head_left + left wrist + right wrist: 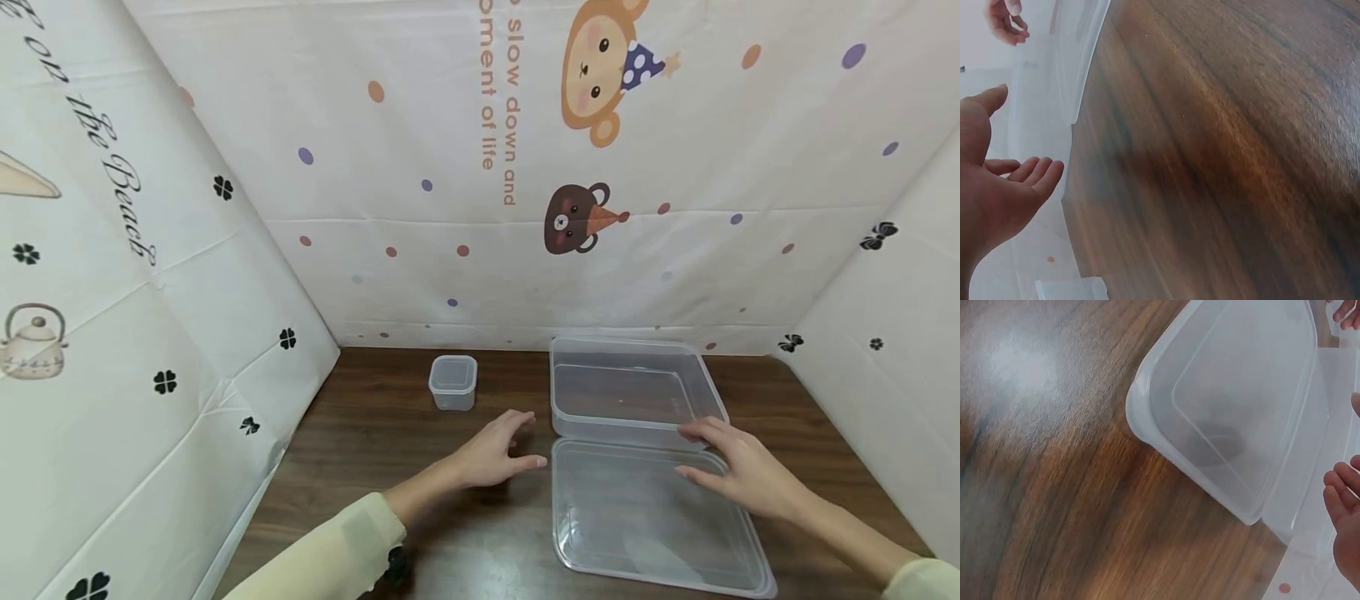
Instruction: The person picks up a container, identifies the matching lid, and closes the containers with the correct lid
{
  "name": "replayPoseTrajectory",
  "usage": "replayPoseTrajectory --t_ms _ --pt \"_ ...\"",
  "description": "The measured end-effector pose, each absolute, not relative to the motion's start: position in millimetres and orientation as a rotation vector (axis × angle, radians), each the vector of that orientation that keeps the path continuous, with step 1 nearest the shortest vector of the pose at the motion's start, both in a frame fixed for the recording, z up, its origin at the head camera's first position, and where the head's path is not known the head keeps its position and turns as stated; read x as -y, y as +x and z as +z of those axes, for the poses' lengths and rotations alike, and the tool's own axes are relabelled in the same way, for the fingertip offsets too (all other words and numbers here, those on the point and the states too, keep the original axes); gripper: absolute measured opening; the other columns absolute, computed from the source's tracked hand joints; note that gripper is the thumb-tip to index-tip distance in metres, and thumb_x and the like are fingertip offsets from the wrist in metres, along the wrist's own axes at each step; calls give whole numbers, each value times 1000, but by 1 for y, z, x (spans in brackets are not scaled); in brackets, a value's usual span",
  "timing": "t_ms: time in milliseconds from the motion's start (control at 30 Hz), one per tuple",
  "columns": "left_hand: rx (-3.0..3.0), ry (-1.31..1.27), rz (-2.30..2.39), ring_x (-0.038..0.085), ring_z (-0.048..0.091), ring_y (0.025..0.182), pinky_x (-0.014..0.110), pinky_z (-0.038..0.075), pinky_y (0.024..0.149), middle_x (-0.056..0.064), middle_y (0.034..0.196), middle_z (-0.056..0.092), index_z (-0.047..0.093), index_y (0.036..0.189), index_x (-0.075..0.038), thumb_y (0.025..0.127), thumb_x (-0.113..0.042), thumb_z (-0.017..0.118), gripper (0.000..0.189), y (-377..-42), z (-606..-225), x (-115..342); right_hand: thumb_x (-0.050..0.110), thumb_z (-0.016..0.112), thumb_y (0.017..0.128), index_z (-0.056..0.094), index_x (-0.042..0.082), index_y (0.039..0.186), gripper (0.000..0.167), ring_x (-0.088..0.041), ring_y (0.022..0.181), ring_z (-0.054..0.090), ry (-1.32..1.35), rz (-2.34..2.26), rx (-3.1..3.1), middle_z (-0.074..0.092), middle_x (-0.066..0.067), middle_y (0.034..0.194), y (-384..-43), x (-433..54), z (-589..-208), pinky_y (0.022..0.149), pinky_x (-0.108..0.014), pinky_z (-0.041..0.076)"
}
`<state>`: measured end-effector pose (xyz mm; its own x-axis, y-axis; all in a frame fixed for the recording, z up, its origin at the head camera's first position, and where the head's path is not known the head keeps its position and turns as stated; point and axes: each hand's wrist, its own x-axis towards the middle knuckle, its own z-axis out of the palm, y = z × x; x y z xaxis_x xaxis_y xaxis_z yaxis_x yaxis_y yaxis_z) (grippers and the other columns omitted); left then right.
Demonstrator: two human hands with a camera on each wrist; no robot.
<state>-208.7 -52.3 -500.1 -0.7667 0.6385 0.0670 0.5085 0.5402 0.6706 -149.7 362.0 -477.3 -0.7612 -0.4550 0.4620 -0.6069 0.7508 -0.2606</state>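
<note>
A large clear plastic container [630,427] stands uncovered at the back right of the table. Its flat clear lid [652,517] lies directly in front of it, also seen as a pale lid [1222,412] in the right wrist view. My right hand [742,471] hovers over the seam between lid and container, fingers loosely spread and holding nothing. To the left of the lid, my left hand [491,454] hangs over the wood with thumb and fingers apart. Beyond it sits a small lidded clear plastic tub [453,383].
The dark wooden table [360,450] is bounded by a printed white cloth [420,275] behind, with more cloth walls at left and right. The container's back edge stands close to the rear cloth.
</note>
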Motion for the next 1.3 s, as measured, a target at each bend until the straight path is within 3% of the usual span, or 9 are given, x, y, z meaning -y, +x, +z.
replayPoseTrajectory --t_ms 167,333,433,700,833,1000,1300 --pt "-2552 932 1092 19 58 130 26 51 106 13 143 58 44 156 4 100 -46 74 82 -209 -506 47 29 98 75 73 9 123 58 -19 97 71 787 570 2634 72 1 117 -149 -370 -481 79 -20 55" --pt "-2555 883 1115 18 59 127 24 51 103 11 140 59 46 154 5 98 -40 77 79 -208 -508 44 31 98 75 74 7 121 56 -19 99 73 757 567 2662 72 1 118 -148 -376 -484 85 -6 46" --pt "-2530 865 1133 19 61 125 23 54 99 12 138 60 48 153 5 99 -36 78 75 -205 -510 40 33 97 76 74 7 122 58 -17 101 72 716 580 2699 73 0 119 -146 -382 -486 86 -4 44" --pt "-2473 868 1151 17 64 117 19 55 94 13 130 63 50 149 8 99 -30 78 69 -199 -521 33 35 93 82 71 2 128 60 -18 105 71 605 705 2873 72 -8 124 -147 -397 -490 82 -27 60" --pt "-2459 873 1162 13 65 111 16 54 92 11 124 66 54 145 9 97 -27 80 66 -198 -525 30 37 90 86 69 0 131 61 -19 99 69 506 749 2972 70 -6 118 -146 -405 -496 79 -32 60" --pt "-2441 861 1207 11 66 106 14 54 89 10 117 66 58 140 9 95 -25 82 61 -198 -527 25 39 89 87 67 -4 130 64 -11 91 63 400 777 3041 66 -3 110 -146 -413 -502 73 -30 56" --pt "-2470 814 1198 2 70 91 17 55 86 7 110 71 63 135 9 94 -22 82 55 -202 -529 17 33 81 95 69 -7 119 48 -3 74 56 274 815 3148 64 0 91 -148 -423 -506 62 -26 50"
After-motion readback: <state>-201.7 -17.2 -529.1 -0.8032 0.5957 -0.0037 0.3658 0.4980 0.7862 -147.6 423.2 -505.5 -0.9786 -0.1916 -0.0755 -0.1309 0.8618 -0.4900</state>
